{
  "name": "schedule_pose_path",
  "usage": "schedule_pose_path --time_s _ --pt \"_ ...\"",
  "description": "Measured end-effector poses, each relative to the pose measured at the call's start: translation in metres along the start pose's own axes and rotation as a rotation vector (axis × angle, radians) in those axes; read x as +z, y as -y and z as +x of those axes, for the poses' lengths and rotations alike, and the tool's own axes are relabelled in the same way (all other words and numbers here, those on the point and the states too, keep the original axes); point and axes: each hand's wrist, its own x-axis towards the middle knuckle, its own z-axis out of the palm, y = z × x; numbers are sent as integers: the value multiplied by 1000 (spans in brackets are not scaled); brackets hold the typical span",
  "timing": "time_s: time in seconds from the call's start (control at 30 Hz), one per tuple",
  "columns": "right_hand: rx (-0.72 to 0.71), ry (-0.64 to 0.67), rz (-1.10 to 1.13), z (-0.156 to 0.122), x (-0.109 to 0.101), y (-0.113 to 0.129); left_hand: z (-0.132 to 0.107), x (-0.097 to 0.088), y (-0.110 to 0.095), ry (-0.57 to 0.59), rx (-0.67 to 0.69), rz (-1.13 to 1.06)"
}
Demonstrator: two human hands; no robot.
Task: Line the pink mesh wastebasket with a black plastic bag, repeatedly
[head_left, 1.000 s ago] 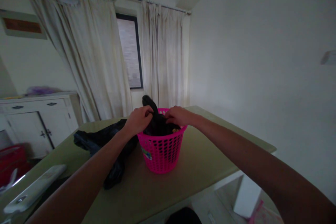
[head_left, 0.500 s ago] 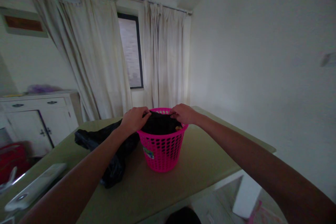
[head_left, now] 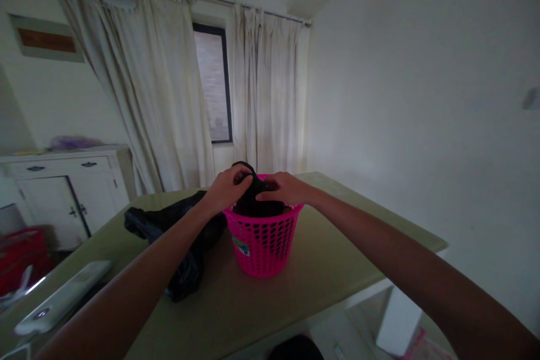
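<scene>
A pink perforated basket (head_left: 262, 242) stands on the olive-green table (head_left: 320, 270). A black plastic bag (head_left: 255, 197) fills its top, bunched up above the rim. My left hand (head_left: 226, 188) grips the bunched bag from the left. My right hand (head_left: 281, 188) pinches it from the right, close to the left hand. Both hands hover over the basket's mouth.
A crumpled black bag (head_left: 177, 236) lies on the table left of the basket. A white remote-like device (head_left: 63, 298) rests near the table's left front. A white cabinet (head_left: 63, 191) and curtains (head_left: 169, 101) stand behind. A dark rounded object (head_left: 295, 347) shows at the bottom edge.
My hands, apart at the rim half a second ago, have come together over the middle. The black bag, then flattened in the basket, is bunched upward again.
</scene>
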Motion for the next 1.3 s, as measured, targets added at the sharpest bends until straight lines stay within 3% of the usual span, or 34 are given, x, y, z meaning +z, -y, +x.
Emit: schedule_pose_path --time_s 0.17,0.33,0.43,0.57,0.7,0.8,0.9,1.0,1.1,1.2,1.3 --pt "3 -60 -246 3 1 -14 -3 -5 5 57 28 301" --pt "122 -56 -335 -9 -9 -41 -6 -22 34 -19 -119 476" --pt "91 -125 -255 -12 -8 -37 -7 -19 38 -22 -151 378" --pt "-46 -97 -127 -7 3 -15 -8 -6 20 32 -73 93" --pt "-38 -110 -109 -9 1 -19 -11 -12 16 60 -63 93" --pt "58 -189 -24 -18 -7 -41 -15 -21 28 -57 -168 134" --pt "129 -270 104 -25 -10 -52 -17 -18 35 -140 -276 157" --pt "67 -325 332 -26 -7 -42 -13 -8 30 -111 -215 148" --pt "15 -274 603 -27 -7 -24 -9 -5 23 -65 -133 71" --pt "-4 -238 816 -32 -13 -19 -9 -13 29 -174 -236 -7" --pt "-36 -303 914 -43 -17 -26 -15 -22 42 -298 -369 -34"
